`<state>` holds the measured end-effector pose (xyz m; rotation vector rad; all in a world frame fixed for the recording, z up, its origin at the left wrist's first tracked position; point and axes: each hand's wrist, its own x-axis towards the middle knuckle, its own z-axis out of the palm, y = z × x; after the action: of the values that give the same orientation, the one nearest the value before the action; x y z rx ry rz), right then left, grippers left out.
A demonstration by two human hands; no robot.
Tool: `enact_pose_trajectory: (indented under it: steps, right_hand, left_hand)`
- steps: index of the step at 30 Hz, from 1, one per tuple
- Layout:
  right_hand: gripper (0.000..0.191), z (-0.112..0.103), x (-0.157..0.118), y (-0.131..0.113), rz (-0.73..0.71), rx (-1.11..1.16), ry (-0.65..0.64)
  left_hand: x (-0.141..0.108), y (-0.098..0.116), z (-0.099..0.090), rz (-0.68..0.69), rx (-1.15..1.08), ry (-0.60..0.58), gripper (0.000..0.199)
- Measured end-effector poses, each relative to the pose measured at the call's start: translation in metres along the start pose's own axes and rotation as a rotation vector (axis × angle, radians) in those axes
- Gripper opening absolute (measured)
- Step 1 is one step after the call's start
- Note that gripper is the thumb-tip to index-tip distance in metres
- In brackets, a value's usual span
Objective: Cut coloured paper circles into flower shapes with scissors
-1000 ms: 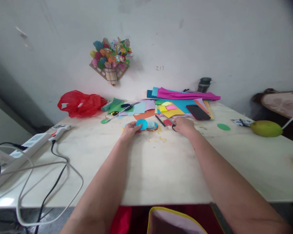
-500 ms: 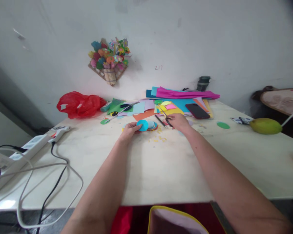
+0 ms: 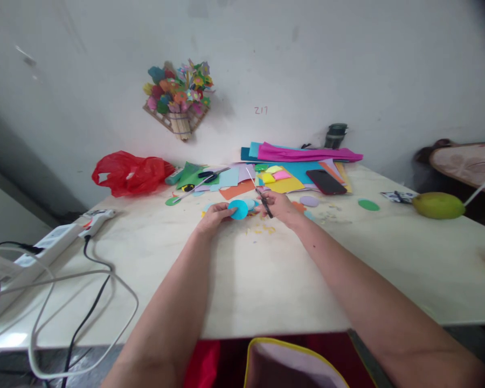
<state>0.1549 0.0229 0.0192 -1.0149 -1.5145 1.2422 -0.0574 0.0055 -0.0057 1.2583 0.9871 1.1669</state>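
My left hand [image 3: 215, 216] is closed on a bright blue paper circle [image 3: 238, 209], pinching its left edge between thumb and fingers. My right hand [image 3: 281, 209], just to the right, is closed around a pair of scissors [image 3: 265, 205] with dark handles. Their thin, shiny blades point up and away to the left, apart from the circle. Behind the blue circle, a stack of pale blue discs [image 3: 250, 204] shows in part. Small yellow paper scraps [image 3: 262, 229] lie on the table in front of the hands.
Coloured paper sheets [image 3: 238, 191], a phone [image 3: 326, 181] and dark-handled scissors [image 3: 208, 176] lie at the back. A red plastic bag [image 3: 131, 173] sits at back left. A power strip [image 3: 50, 242] with cables is at left, a green-yellow fruit [image 3: 438, 206] at right.
My right hand has moved left toward the blue circle, carrying the scissors. A lilac disc and an orange piece now show to its right. My left hand has barely moved.
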Motion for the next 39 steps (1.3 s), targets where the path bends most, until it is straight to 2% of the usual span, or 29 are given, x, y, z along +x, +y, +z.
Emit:
enact_pose_trajectory:
  steps: [7, 12, 14, 16, 19, 25, 28, 33, 39]
  right_hand:
    - [0.041, 0.008, 0.002, 0.009, -0.017, 0.14, -0.032]
    - [0.036, 0.012, 0.004, 0.012, -0.043, 0.083, -0.004]
    - [0.036, 0.013, 0.004, 0.011, -0.047, 0.075, 0.018]
    - [0.037, 0.014, 0.004, 0.009, -0.043, 0.078, 0.045]
    - [0.038, 0.015, 0.001, 0.004, -0.028, 0.089, 0.084]
    - [0.033, 0.018, -0.002, -0.002, 0.023, 0.157, 0.127]
    - [0.032, 0.019, -0.002, -0.003, 0.041, 0.179, 0.139]
    - [0.032, 0.019, -0.002, -0.001, 0.05, 0.157, 0.14]
    - [0.031, 0.02, -0.001, 0.002, 0.039, 0.113, 0.127]
  left_hand:
    - [-0.001, 0.003, 0.007, -0.001, 0.054, -0.062, 0.023]
    - [-0.002, 0.005, 0.014, -0.032, 0.069, -0.101, 0.026]
    - [-0.001, 0.005, 0.013, -0.043, 0.041, -0.073, 0.032]
    - [0.002, 0.004, 0.011, -0.075, -0.033, -0.035, 0.048]
    - [0.006, 0.005, 0.008, -0.124, -0.108, -0.082, 0.07]
    - [0.006, 0.007, 0.008, -0.136, -0.177, -0.086, 0.084]
    - [0.005, 0.006, 0.01, -0.11, -0.185, -0.089, 0.076]
    - [0.001, 0.002, 0.013, -0.05, -0.032, -0.117, 0.037]
    - [-0.001, 0.001, 0.015, -0.046, 0.018, -0.097, 0.035]
